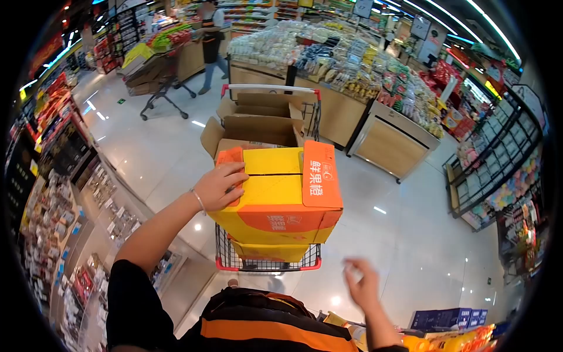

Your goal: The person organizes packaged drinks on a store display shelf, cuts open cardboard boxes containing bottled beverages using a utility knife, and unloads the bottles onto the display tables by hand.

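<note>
A yellow and orange carton printed with Chinese characters sits on top of a wire shopping cart. My left hand lies on the carton's top left side, fingers stretched apart over the orange flap. Below this carton, part of another yellow box shows in the cart. Behind it stand open brown cardboard boxes, near the cart's handle. My right hand is in the air to the right of the cart, touching nothing visible; its fingers look bent but are blurred.
Packed produce fills a long display stand ahead. A person in an apron walks near another cart at the back left. Shelves of packaged goods run along the left. A black wire rack stands at the right on the shiny floor.
</note>
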### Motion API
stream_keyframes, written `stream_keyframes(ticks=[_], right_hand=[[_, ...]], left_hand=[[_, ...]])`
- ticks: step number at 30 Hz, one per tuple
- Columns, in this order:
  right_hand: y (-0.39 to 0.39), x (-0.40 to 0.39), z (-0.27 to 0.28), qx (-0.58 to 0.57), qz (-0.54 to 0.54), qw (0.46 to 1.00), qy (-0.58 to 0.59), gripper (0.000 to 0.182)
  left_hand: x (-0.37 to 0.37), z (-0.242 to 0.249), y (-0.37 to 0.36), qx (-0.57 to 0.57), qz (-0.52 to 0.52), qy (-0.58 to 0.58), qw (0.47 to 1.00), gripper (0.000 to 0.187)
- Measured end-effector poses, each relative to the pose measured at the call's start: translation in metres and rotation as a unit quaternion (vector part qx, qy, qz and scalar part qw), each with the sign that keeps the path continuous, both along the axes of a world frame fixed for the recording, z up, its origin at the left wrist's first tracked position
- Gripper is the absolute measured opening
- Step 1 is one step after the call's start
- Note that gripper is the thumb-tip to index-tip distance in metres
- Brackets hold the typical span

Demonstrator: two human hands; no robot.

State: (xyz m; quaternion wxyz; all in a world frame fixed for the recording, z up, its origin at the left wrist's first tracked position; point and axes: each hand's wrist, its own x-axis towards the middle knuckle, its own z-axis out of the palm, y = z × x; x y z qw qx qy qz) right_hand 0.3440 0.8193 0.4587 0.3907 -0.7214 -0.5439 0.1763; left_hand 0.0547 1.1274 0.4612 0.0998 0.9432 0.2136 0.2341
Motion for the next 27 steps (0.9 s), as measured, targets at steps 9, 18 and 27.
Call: stream_keyframes(ticks=[9, 18, 27], right_hand=[[0.245, -0.054, 0.024, -0.002, -0.100, 0.861, -0.499, 0.036], [0.274, -0.071, 0.037, -0.152, -0.251, 0.865, -0.407, 0.017], [0.276, -0.066, 0.044, -0.152, -0.387, 0.852, -0.318, 0.027]], left_hand=[[0.029, -0.016, 0.074, 0.124, -0.154, -0.082, 0.977, 0.020], [0.043, -0.012, 0.077, 0.038, -0.109, -0.004, 0.993, 0.026], [0.027, 0.003, 0.101, 0.145, -0.145, 0.167, 0.964, 0.027]])
